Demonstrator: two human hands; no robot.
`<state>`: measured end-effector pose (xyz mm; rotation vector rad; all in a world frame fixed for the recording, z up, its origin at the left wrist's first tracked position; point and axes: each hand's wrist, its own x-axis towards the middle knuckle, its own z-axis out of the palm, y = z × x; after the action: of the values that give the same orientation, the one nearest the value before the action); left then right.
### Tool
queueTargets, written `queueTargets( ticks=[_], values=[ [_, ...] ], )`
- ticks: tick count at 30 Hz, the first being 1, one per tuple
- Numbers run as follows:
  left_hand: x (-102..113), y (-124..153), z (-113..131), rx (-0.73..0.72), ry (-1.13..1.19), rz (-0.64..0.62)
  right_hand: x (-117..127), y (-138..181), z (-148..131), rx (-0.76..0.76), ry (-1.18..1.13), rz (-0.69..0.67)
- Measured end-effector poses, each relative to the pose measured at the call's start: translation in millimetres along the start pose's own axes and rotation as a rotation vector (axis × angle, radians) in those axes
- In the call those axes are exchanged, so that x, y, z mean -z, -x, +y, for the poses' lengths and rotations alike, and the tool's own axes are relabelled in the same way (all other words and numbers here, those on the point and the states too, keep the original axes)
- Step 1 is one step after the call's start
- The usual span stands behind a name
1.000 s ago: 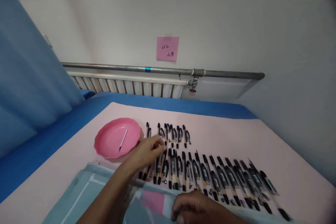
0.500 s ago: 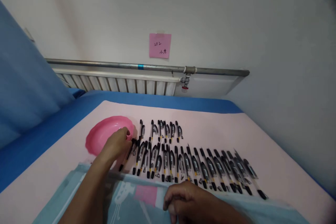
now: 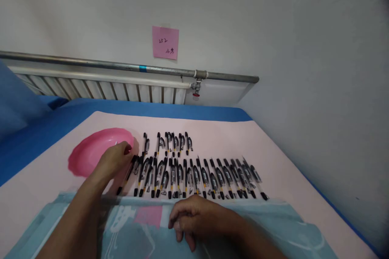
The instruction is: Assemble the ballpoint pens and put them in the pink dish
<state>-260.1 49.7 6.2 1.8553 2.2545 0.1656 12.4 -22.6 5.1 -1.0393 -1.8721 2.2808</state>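
Observation:
A shallow pink dish (image 3: 79,155) with a wavy rim lies at the left. Over its right edge is my left hand (image 3: 114,158), fingers curled inward; whatever they hold, if anything, is hidden. A tiny white bit shows beside the fingers. Just right of this hand begins a long row of black-ended pens (image 3: 185,178), with dark caps and small metal tips lying between them. Behind that stands a shorter row of pens and caps (image 3: 173,144). My right hand (image 3: 202,218) hovers loosely bent in front of the long row, fingers apart and holding nothing.
A light blue cloth (image 3: 124,238) with printed figures lies nearest me, below both forearms. Pink sheeting (image 3: 219,137) covers the blue surface (image 3: 170,110). Beyond are a radiator (image 3: 121,91), a metal pipe (image 3: 100,64) with a valve, and a pink note (image 3: 165,43) on the wall.
The view has turned to the right, so everything sits further left in the picture. My left hand stays at the dish's right edge. The fingers of my right hand hang a little looser.

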Motion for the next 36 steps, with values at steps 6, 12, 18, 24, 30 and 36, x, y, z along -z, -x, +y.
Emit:
queueTargets(
  ticks=[6,12,18,24,30,36],
  values=[
    [-1.3,-3.0,-3.7,0.019,0.021,0.016,0.8,-1.6,3.7,-0.035,-0.010,0.008],
    [-3.6,-2.4,-4.9,0.009,0.045,0.031,0.9,-2.7,5.4,-0.032,-0.024,0.008],
    [-7.3,-3.1,-8.4,0.010,0.084,0.063,-0.6,-7.7,7.8,-0.065,-0.052,0.005],
    [-6.9,3.5,-4.0,-0.024,0.164,0.155,-11.3,-4.8,-12.7,-0.093,0.427,0.103],
    [-1.9,16.4,18.4,-0.256,0.454,0.372,-36.5,-7.0,-55.0,0.095,0.981,0.414],
    [-7.7,20.0,30.0,-0.333,0.556,0.266,-4.9,-19.8,-53.2,0.339,0.731,0.730]
  ],
)
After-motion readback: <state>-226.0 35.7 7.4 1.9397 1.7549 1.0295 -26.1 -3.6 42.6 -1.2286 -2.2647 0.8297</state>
